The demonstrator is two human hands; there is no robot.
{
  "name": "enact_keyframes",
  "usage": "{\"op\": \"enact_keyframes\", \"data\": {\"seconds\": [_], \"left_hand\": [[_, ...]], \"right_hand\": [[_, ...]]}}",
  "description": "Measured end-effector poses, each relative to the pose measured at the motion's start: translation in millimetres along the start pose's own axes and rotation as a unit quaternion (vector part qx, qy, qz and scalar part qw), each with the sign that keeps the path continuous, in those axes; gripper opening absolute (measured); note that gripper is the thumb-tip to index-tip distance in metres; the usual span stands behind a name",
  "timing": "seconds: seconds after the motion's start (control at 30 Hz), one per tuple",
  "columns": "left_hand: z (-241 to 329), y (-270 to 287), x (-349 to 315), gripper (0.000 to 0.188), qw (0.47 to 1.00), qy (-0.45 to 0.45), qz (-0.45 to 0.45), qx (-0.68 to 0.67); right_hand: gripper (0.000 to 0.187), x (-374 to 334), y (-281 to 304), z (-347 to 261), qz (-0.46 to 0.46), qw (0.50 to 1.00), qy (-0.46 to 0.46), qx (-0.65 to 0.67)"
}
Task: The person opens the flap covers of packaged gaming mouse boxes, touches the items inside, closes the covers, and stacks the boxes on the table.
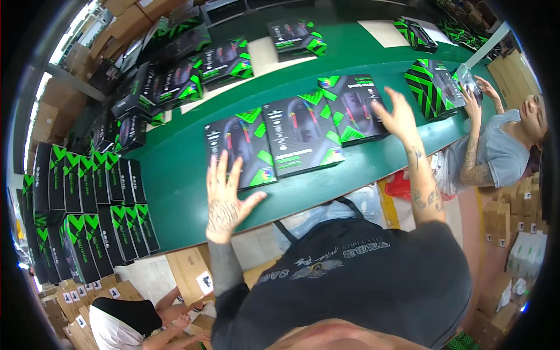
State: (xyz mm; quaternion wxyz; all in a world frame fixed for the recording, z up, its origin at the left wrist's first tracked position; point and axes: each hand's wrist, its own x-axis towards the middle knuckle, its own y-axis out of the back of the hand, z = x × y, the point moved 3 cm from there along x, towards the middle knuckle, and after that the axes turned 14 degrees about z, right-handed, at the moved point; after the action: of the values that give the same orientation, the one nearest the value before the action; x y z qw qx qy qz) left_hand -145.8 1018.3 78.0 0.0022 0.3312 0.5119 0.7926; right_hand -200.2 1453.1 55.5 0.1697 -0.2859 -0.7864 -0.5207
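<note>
Three black-and-green product boxes lie flat side by side on the green table: a left box (252, 153), a middle box (300, 139) and a right box (353, 114). Each has a computer mouse pictured on its lid. My left hand (226, 201) is spread over the near left part of the left box; whether the fingertips touch it, I cannot tell. At the right edge of the right box, my right hand (399, 119) has its fingers apart and its thumb toward the lid. Neither hand holds anything.
Upright boxes (79, 184) stand stacked at the table's left end. More boxes (226, 60) lie along the far side of the green table (192, 213). To the right, a co-worker (496, 140) handles a box beside a large patterned box (433, 87). Another person (131, 318) is at lower left, near cartons.
</note>
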Motion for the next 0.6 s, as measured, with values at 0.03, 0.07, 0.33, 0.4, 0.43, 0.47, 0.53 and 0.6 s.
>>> {"op": "enact_keyframes", "data": {"seconds": [0.03, 0.07, 0.33, 0.4, 0.43, 0.47, 0.53, 0.6], "left_hand": [[1, -14, 9, 0.090, 1.000, -0.002, -0.012, 0.027], [5, -29, 22, 0.094, 0.998, -0.013, -0.047, 0.025], [48, -73, 53, 0.115, 0.983, -0.053, -0.132, 0.116], [50, -71, 54, 0.113, 0.981, -0.058, -0.140, 0.124], [50, -69, 55, 0.112, 0.979, -0.064, -0.145, 0.126], [47, -70, 54, 0.108, 0.980, -0.078, -0.136, 0.127], [44, -62, 59, 0.093, 0.987, -0.076, -0.108, 0.089], [48, -60, 64, 0.082, 0.989, -0.095, -0.070, 0.084]], "right_hand": [[0.062, -17, 0, 9, -0.033, 0.999, -0.008, 0.010], [0.063, -26, 0, 12, -0.076, 0.987, -0.097, 0.105], [0.057, -19, 0, 9, 0.020, 0.981, -0.063, 0.181], [0.055, -10, 7, 1, 0.044, 0.964, -0.053, 0.256], [0.053, -6, 13, -7, 0.068, 0.943, -0.040, 0.323], [0.047, -10, 11, -18, -0.021, 0.902, -0.134, 0.409], [0.041, -14, 17, -48, -0.147, 0.877, -0.162, 0.427], [0.043, -28, 30, -68, -0.103, 0.944, 0.002, 0.314]]}}
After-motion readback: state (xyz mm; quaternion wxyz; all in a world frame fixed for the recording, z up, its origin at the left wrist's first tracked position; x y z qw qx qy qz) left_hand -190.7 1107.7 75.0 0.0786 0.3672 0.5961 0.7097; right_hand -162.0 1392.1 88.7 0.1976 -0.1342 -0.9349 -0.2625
